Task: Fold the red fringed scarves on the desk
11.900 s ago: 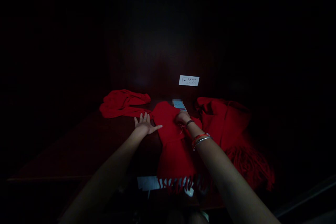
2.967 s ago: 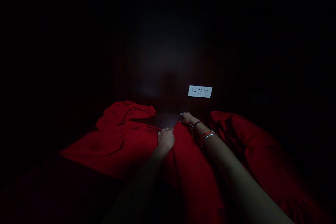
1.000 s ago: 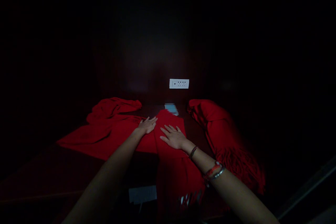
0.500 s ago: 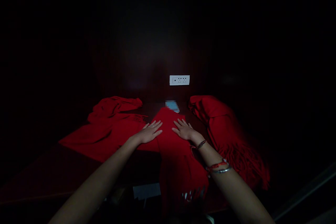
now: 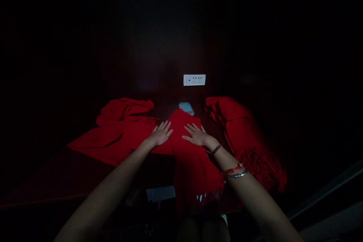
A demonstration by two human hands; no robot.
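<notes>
A red fringed scarf (image 5: 187,155) lies lengthwise down the middle of the dark desk, its fringed end hanging over the front edge. My left hand (image 5: 161,134) rests flat at its left side, fingers spread, a ring on one finger. Across from it, my right hand (image 5: 195,135) lies palm down on the scarf with fingers apart. Neither hand grips anything. More red fabric (image 5: 113,140) is spread loosely to the left, with fringe showing near my left hand. Another red fringed scarf (image 5: 241,124) lies bunched to the right.
A white wall socket (image 5: 194,79) is on the dark back wall. Below it, a pale blue blurred-out item (image 5: 186,108) lies at the scarf's far end. Under the desk's front edge a grey-blue flat piece (image 5: 161,193) shows. Much of the surroundings is too dark to make out.
The whole view has shifted slightly, with things sitting higher in the picture. My right hand has slid a little inward over the scarf; both hands stay flat.
</notes>
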